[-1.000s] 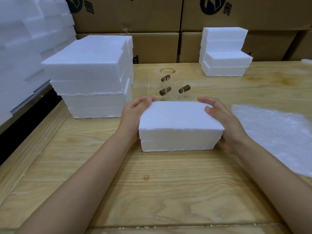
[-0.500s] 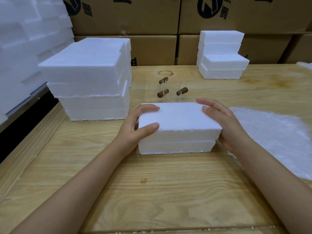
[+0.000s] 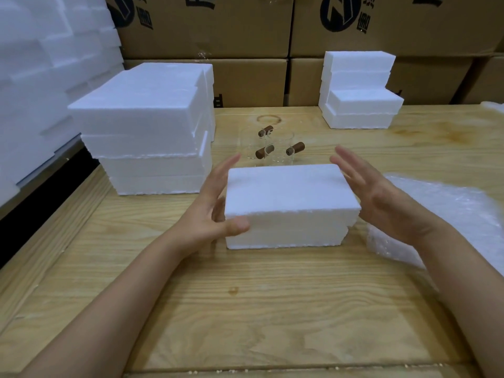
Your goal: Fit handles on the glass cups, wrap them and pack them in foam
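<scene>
White polystyrene makes up the foam box [image 3: 289,197] at the centre of the frame. It sits closed on the wooden table [image 3: 245,309], and a rough seam runs along its front face where the upper half meets the lower half.

The left hand [image 3: 210,214] is at the box's left end. Its fingers are straight and spread alongside that end, and the thumb tip touches the front face at the seam. It grips nothing. The right hand [image 3: 381,197] is held flat and wide at the box's right end, palm towards the box and fingers extended. I cannot tell whether it touches the foam.

Just behind the box, above centre in the frame, stand the clear glass cups [image 3: 282,148]. Three brown handles [image 3: 296,148] show on them.

A sheet of bubble wrap [image 3: 450,214] lies on the table at the right edge. A tall stack of foam slabs [image 3: 147,132] stands at the left of the frame, and a smaller foam stack [image 3: 357,91] stands at the upper right. Cardboard cartons [image 3: 245,28] line the back, and more foam pieces [image 3: 41,64] fill the upper left corner.
</scene>
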